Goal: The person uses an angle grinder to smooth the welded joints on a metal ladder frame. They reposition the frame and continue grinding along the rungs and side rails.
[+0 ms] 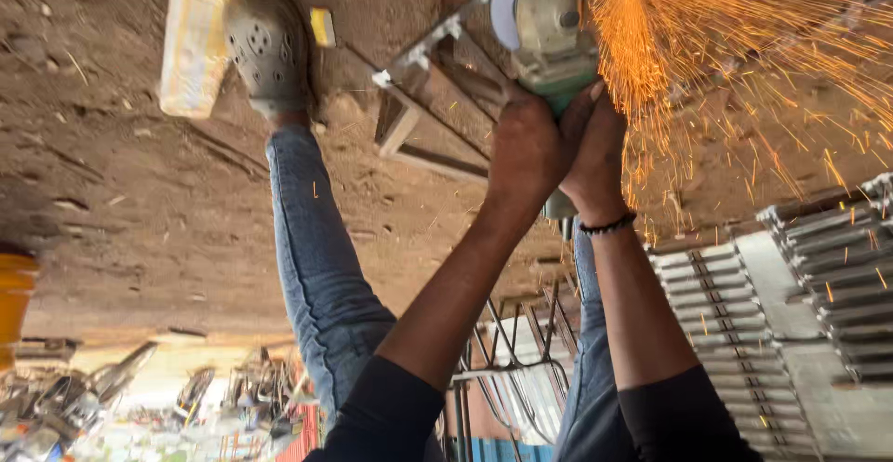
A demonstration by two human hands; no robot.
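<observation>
Both my hands grip a green and grey angle grinder (549,25) with a round grey guard. My left hand (524,146) wraps the body from the left. My right hand (595,150), with a black bead bracelet at the wrist, holds it from the right. The disc presses on a welded metal frame (423,108) lying on the dirt ground. A thick fan of orange sparks (726,62) shoots off to the right. The view is tilted so that the ground fills the upper part of the frame.
My leg in blue jeans (316,267) ends in a grey perforated clog (265,48) beside a pale long object (193,39). Stacks of grey metal frames (828,267) stand at the right. A thin-rod metal rack (512,341) is between my arms. An orange container (14,299) is at the left edge.
</observation>
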